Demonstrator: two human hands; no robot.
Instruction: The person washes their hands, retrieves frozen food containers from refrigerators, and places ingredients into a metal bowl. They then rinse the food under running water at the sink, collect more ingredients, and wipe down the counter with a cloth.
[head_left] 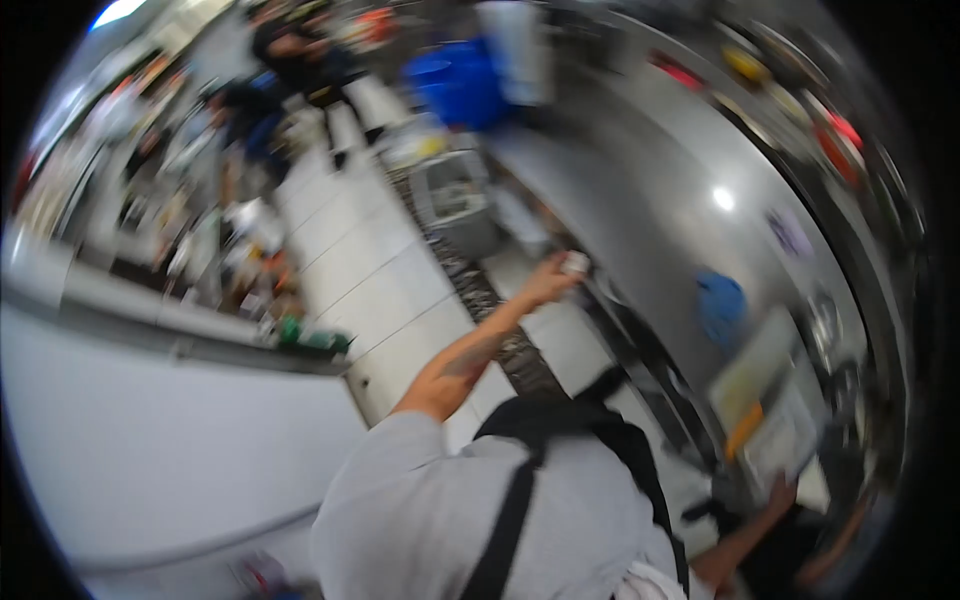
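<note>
Steel bench beside us | left hand grasping white item, not set down | right grip: we cannot tell

on your right, a steel counter carries a blurred blue item and, lower in your view, pale boards; beside it, the pale tiled floor bears a grey crate.

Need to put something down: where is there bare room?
The steel counter looks bare beyond the left hand, between the blue tub and the blue item. It is crowded around the pale boards; the opposite counter, across the tiled floor, is packed.
</note>
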